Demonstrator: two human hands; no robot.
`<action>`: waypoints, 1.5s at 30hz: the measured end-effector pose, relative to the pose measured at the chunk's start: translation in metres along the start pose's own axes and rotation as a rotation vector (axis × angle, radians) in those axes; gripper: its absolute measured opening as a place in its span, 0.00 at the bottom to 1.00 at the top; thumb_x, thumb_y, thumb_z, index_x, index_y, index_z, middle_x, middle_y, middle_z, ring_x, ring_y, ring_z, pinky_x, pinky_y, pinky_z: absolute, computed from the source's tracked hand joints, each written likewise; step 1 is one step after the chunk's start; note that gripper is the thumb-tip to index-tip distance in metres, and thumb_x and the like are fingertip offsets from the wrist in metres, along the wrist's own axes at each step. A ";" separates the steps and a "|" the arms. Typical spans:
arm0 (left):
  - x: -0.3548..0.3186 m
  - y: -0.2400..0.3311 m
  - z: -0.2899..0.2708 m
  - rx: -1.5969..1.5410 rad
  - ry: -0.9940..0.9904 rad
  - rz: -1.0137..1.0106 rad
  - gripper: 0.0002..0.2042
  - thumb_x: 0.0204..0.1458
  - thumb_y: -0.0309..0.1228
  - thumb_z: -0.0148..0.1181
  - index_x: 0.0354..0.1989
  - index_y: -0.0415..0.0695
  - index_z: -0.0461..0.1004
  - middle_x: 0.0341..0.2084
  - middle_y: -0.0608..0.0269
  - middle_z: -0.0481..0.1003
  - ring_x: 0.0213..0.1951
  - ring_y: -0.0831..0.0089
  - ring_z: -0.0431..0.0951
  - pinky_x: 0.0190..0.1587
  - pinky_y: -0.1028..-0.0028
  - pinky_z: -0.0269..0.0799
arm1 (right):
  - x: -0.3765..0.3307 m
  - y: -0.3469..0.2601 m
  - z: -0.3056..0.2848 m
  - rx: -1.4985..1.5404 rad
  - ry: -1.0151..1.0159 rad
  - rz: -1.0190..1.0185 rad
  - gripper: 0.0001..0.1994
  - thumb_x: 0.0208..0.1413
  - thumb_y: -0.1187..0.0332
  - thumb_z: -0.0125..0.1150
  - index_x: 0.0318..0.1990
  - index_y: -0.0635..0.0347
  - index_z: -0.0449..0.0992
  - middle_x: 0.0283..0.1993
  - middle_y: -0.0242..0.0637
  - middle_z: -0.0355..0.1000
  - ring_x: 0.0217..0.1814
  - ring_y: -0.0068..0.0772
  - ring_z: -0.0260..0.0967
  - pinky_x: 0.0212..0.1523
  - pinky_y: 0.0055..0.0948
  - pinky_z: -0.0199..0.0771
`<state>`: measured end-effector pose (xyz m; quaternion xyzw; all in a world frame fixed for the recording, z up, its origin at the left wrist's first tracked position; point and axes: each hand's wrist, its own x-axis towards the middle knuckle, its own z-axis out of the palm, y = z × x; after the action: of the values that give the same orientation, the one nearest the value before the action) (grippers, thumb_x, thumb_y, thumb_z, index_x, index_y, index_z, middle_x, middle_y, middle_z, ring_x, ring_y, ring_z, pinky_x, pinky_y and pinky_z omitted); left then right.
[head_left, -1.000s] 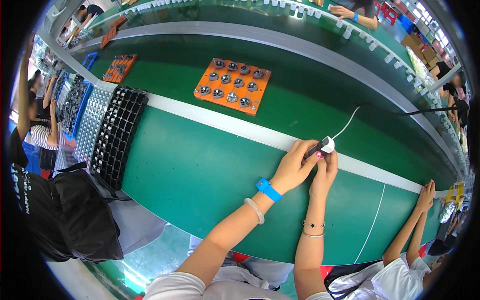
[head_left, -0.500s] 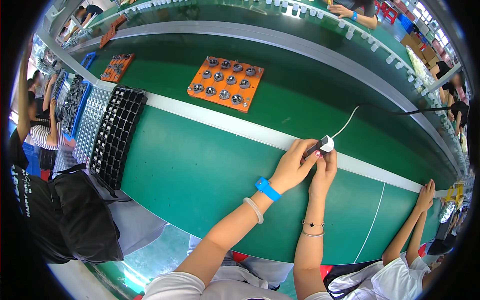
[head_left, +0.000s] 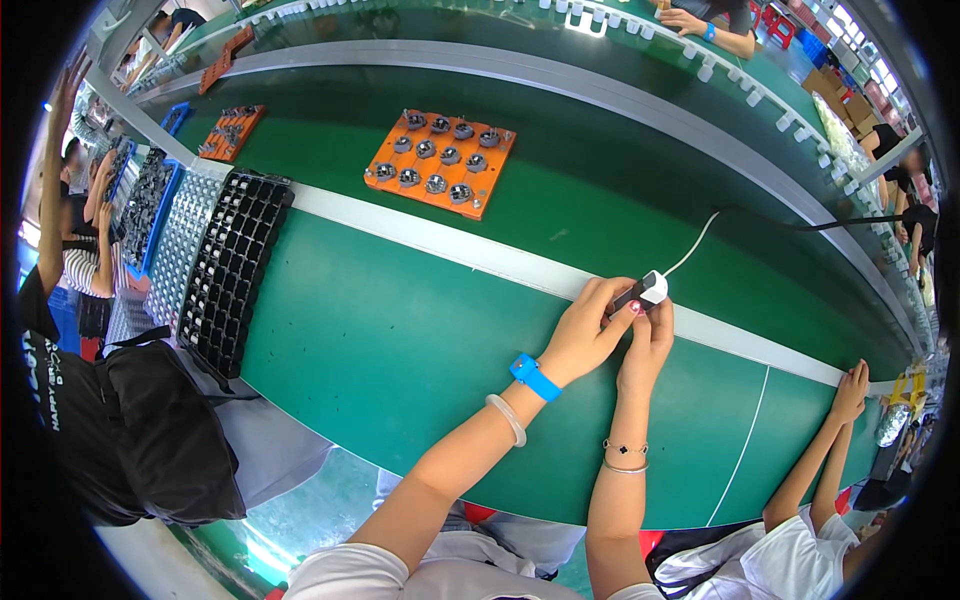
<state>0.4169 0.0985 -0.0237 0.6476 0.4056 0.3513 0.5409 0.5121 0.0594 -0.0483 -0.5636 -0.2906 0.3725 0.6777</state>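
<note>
Over the white strip along the table edge, my left hand [head_left: 590, 328], with a blue wristband, is closed in a pinch on a small black block [head_left: 626, 297]. A white plug-like piece [head_left: 655, 287] sits against the block's far end, and a thin white cable [head_left: 692, 247] runs from it. My right hand [head_left: 648, 350], wearing bracelets, has its fingers closed at the underside of the white piece. The fingers partly hide where the two pieces meet.
An orange tray [head_left: 408, 155] of round metallic parts lies on the green belt, with another orange tray [head_left: 232, 133] farther left. A black compartment tray [head_left: 236, 268] stands at the left. A black cable [head_left: 850, 221] crosses at the right. Another person's hands [head_left: 850, 392] rest at the right.
The orange trays have shifted a little to the left along the belt. My hands and the pieces in them have stayed in place.
</note>
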 end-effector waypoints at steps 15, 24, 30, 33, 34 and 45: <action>0.004 0.004 0.009 0.005 -0.004 -0.020 0.16 0.59 0.34 0.51 0.53 0.40 0.65 0.42 0.57 0.68 0.40 0.70 0.72 0.41 0.74 0.68 | 0.004 -0.005 -0.008 0.000 0.002 0.016 0.19 0.56 0.76 0.46 0.56 0.70 0.64 0.49 0.40 0.70 0.50 0.27 0.67 0.52 0.26 0.64; 0.006 0.005 0.013 0.005 -0.001 -0.024 0.16 0.59 0.34 0.51 0.53 0.40 0.65 0.42 0.57 0.68 0.40 0.70 0.72 0.41 0.74 0.68 | 0.007 -0.003 -0.012 0.009 0.004 0.019 0.19 0.56 0.76 0.46 0.56 0.69 0.64 0.49 0.39 0.70 0.50 0.27 0.67 0.53 0.26 0.64; 0.007 0.005 0.016 0.013 -0.005 -0.028 0.16 0.59 0.34 0.51 0.53 0.40 0.65 0.42 0.57 0.68 0.39 0.70 0.72 0.40 0.74 0.68 | 0.009 -0.004 -0.015 0.007 0.001 0.021 0.19 0.56 0.76 0.46 0.56 0.69 0.64 0.49 0.39 0.70 0.50 0.27 0.67 0.53 0.26 0.64; 0.008 0.006 0.018 0.008 -0.006 -0.033 0.16 0.59 0.34 0.51 0.53 0.40 0.65 0.42 0.57 0.68 0.40 0.70 0.72 0.41 0.74 0.68 | 0.010 -0.005 -0.017 0.010 -0.003 0.014 0.19 0.57 0.76 0.46 0.56 0.69 0.64 0.49 0.39 0.70 0.50 0.27 0.67 0.53 0.27 0.64; 0.008 0.007 0.018 0.008 -0.008 -0.037 0.16 0.59 0.33 0.51 0.53 0.40 0.65 0.42 0.57 0.68 0.40 0.70 0.72 0.41 0.73 0.68 | 0.010 -0.005 -0.017 0.010 -0.007 0.008 0.19 0.57 0.76 0.46 0.56 0.69 0.64 0.49 0.39 0.70 0.50 0.27 0.67 0.53 0.26 0.64; 0.012 0.006 0.024 -0.006 -0.009 -0.038 0.16 0.59 0.33 0.51 0.54 0.40 0.65 0.43 0.56 0.68 0.41 0.69 0.72 0.42 0.73 0.69 | 0.014 -0.006 -0.023 0.018 -0.003 0.029 0.18 0.57 0.76 0.46 0.55 0.69 0.64 0.48 0.39 0.70 0.49 0.27 0.67 0.52 0.26 0.64</action>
<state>0.4446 0.0983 -0.0219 0.6396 0.4145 0.3393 0.5513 0.5395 0.0584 -0.0474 -0.5612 -0.2800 0.3856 0.6767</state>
